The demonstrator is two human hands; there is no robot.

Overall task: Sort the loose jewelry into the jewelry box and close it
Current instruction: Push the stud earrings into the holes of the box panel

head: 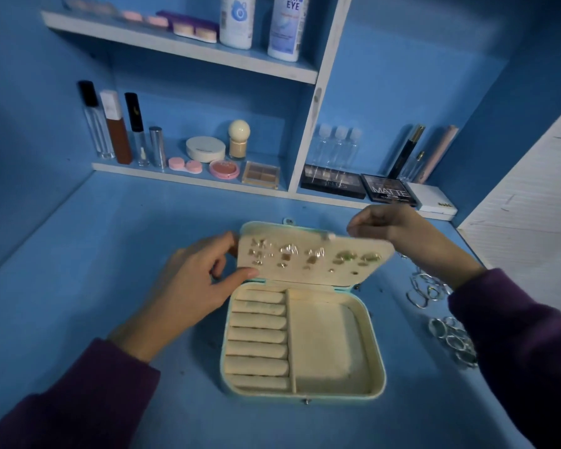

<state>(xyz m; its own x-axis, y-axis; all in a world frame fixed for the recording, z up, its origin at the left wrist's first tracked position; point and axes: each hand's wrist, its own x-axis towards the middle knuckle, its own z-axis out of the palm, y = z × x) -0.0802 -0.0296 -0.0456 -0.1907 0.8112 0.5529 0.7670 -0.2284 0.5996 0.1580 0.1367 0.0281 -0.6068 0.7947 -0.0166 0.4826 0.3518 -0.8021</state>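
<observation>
A pale jewelry box lies open on the blue desk. Its base has cream ring rolls on the left and a bare compartment on the right. The raised lid carries several small earrings. My left hand holds the lid's left edge, thumb at the lower corner. My right hand pinches the lid's top right edge. Loose silver chain and silver rings lie on the desk right of the box, partly behind my right sleeve.
Shelves behind the box hold cosmetics: lip gloss tubes, a round compact, a blush, eyeshadow palettes and bottles. A white wall panel stands at the right.
</observation>
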